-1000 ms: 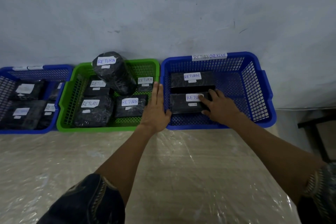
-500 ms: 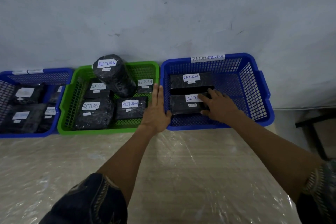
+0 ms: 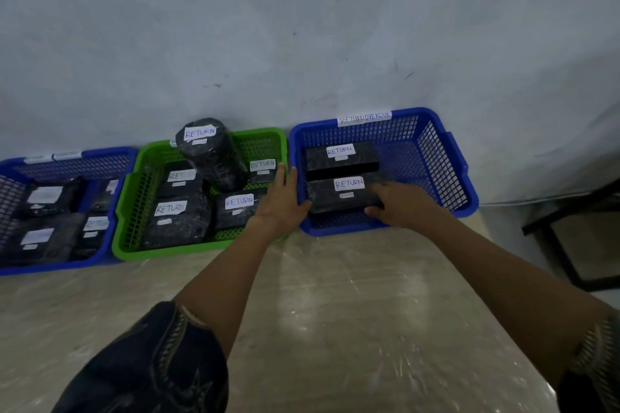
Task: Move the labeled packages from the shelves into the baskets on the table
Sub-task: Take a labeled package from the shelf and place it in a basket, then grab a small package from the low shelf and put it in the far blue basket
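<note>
Two black RETURN packages (image 3: 330, 201) flat in right blue basket (image 3: 432, 161)

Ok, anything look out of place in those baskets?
Yes: the cylindrical package in the green basket stands tilted among flat packages, poking above the rim. Also, the far package and near package in the right blue basket read RETURN; its tag reads RETURN OVERDUE.

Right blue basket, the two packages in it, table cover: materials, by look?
Right blue basket: likely moulded plastic, glossy, grid walls. Front package and back package: black wrinkled film wrap, probably plastic, with white paper-like labels; contents hidden. Table cover: seemingly clear plastic sheet, creased, shiny.
</note>
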